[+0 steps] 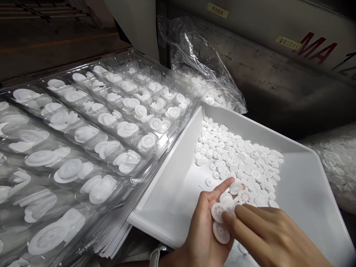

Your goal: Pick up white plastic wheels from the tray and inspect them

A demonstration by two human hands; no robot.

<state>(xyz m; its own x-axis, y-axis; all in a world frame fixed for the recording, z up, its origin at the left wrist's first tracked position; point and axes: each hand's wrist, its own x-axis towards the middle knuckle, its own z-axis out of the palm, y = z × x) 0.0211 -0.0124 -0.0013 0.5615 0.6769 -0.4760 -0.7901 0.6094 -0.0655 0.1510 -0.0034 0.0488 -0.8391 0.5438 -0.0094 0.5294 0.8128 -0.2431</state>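
**Left hand** (201,226): It holds a small stack of white plastic wheels (218,212) against the palm. The fingers curl under them. The thumb points out, just beside one more wheel.

**Right hand** (269,237): Its fingers (244,218) are close together and lie on the wheels. The thumb is hidden, so I cannot tell if this hand grips them.

**White tray** (303,193): It sits under the hands. A pile of wheels (239,159) lies in it, and the pile is low and spread out.

**Clear plastic trays** (194,97): They sit just beside the white tray. They have many small pockets, with white wheels in them.

**Plastic bags**: One bag (194,48) lies behind the white tray, and another bag (333,167) lies to the right. Both hold more wheels.

**What could go wrong**: The wheels look thin and slick. If the left hand tips, they could slide off and fall. A hard bump could shake the white tray and spill its pile.
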